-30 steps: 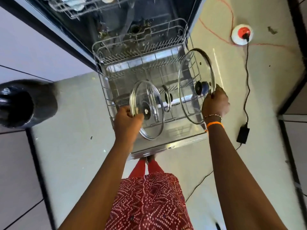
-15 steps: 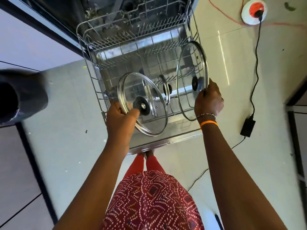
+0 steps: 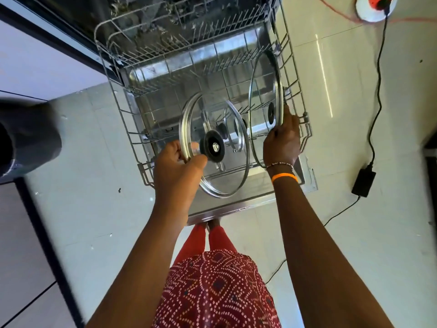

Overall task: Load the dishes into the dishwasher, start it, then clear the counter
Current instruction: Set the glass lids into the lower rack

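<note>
The dishwasher's lower wire rack (image 3: 123,119) is pulled out over the open door (image 3: 238,207). My left hand (image 3: 176,170) grips the left rim of a glass lid with a black knob (image 3: 227,171), holding it tilted above the rack's front. My right hand (image 3: 282,140) grips the lower rim of a larger glass lid (image 3: 262,91), which stands nearly upright along the rack's right side. Between them a small glass lid (image 3: 233,131) stands in the rack.
The dishwasher's dark tub (image 3: 151,13) lies behind the rack. A black cable (image 3: 378,74) runs from a red-and-white floor socket (image 3: 376,5) to a black adapter (image 3: 363,182) on the tiled floor at right. A dark blurred object (image 3: 26,143) sits at the left edge.
Both lids have come lower and closer to the rack. The left lid has turned flatter, its knob side facing me. The right lid has moved against the rack's right side.
</note>
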